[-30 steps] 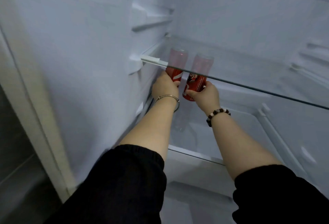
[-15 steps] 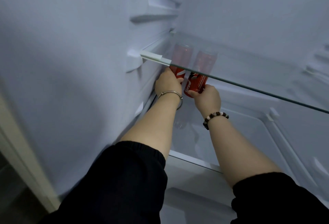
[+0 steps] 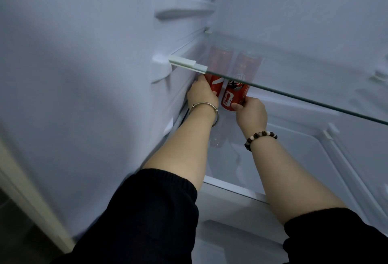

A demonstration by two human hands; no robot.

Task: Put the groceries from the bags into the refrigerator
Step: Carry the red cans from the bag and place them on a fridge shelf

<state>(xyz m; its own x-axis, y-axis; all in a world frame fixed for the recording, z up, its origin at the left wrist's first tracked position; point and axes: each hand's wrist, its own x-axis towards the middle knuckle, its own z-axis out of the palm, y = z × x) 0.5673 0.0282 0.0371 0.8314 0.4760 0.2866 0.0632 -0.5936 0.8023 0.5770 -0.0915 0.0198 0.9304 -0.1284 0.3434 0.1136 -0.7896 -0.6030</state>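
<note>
Left hand grips left can, right hand grips right can, under shelf.

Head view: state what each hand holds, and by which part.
Left hand grips the left red can around its lower side; right hand grips the right red can near its bottom end.

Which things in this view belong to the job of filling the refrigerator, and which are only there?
Job: left red can, gripped by left hand; right red can, gripped by right hand; refrigerator.
Only there: upper glass shelf; silver bangle; bead bracelet.
</note>
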